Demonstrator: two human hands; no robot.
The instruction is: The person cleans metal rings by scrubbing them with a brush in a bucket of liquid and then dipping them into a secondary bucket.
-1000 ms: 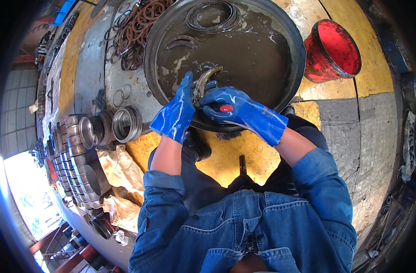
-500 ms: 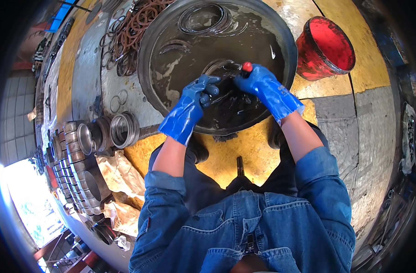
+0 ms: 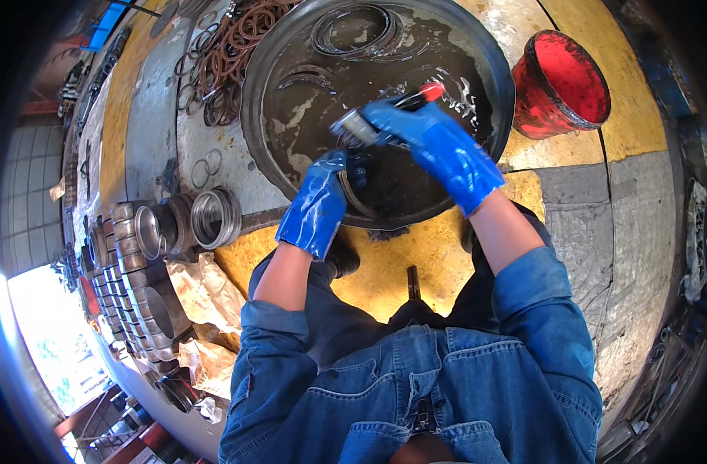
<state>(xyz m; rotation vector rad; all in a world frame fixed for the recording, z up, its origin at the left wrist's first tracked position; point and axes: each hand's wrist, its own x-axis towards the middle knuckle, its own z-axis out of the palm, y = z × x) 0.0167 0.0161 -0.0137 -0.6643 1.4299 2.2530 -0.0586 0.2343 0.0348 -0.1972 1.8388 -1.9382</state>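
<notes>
My right hand (image 3: 423, 135), in a blue rubber glove, is closed round a brush (image 3: 357, 128) with a black handle and red end. Motion blurs its pale, wide head. My left hand (image 3: 326, 182), gloved alike, grips a thin metal ring (image 3: 356, 199) low over the near left part of a round basin (image 3: 251, 131). The brush head is just above the left hand's fingers; whether it touches the ring I cannot tell. Dark, murky liquid fills the basin. Several rings (image 3: 353, 54) lie at its far side, and more curved rings (image 3: 307, 76) lie partly sunk to the left.
A red bucket (image 3: 566, 81) stands right of the basin. Brown rings (image 3: 241, 50) are heaped at its far left, with two thin rings (image 3: 206, 166) nearer. Metal cylinder sleeves (image 3: 156, 232), a stack of shiny rings (image 3: 216, 218) and brown paper (image 3: 206, 290) lie to my left.
My right hand has lifted the brush up and to the left, bringing its head into sight above my left hand. The ring now hangs nearer to me, turned more upright.
</notes>
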